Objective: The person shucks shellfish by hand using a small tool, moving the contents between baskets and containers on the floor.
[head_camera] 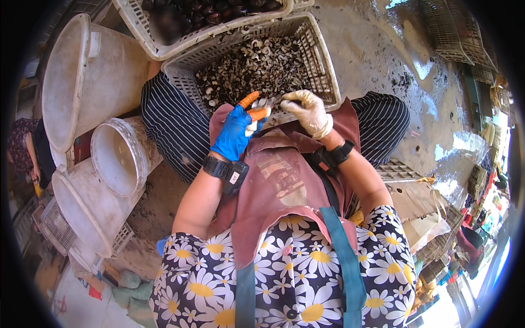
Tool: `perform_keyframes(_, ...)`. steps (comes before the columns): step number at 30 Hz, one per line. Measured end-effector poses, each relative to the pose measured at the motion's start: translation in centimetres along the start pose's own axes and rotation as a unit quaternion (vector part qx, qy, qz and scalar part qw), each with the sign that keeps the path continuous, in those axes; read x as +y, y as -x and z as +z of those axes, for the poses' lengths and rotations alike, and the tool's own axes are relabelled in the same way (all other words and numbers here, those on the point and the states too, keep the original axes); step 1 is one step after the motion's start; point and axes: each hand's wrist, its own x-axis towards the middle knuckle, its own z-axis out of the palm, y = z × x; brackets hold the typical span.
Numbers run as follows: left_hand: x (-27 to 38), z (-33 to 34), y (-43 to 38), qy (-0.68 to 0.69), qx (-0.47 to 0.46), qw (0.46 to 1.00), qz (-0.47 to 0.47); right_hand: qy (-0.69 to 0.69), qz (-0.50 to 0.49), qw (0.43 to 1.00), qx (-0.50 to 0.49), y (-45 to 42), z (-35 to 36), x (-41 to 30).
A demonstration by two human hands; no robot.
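My left hand (234,133) wears a blue glove with orange finger covers. Its fingers grip a small shiny greyish piece (265,102), too blurred to name. In a pale, soiled glove, my right hand (308,111) pinches a small dark piece (277,101) against it; its shape is partly hidden by the fingers. Both hands are over the near rim of a dirty white plastic crate (328,69). A heap of small whitish and dark pieces (262,61), apparently shellfish meat or shell, lies inside the crate.
Another crate (184,35) holding dark shellfish (213,16) overlaps the far side. White plastic buckets (119,151) and a large tub (110,69) lie tipped at the left. Wet concrete floor (369,53) extends right, with stacked crates (455,33) beyond. A person (30,147) is at far left.
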Motion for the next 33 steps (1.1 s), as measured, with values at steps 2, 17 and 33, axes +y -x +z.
perform_keyframes(2,0.3,1.0,0.1,-0.045,0.047,0.998,-0.009,-0.048,0.031,0.998,-0.007,0.1,0.4,0.6)
perform_keyframes(17,0.6,-0.4,-0.1,-0.167,0.014,0.984,0.063,0.038,0.13,0.991,0.023,-1.2,-1.4,4.1)
perform_keyframes(33,30.6,-11.6,1.9,0.115,0.187,0.871,0.439,-0.115,0.169,0.977,0.055,-1.9,-2.0,3.4)
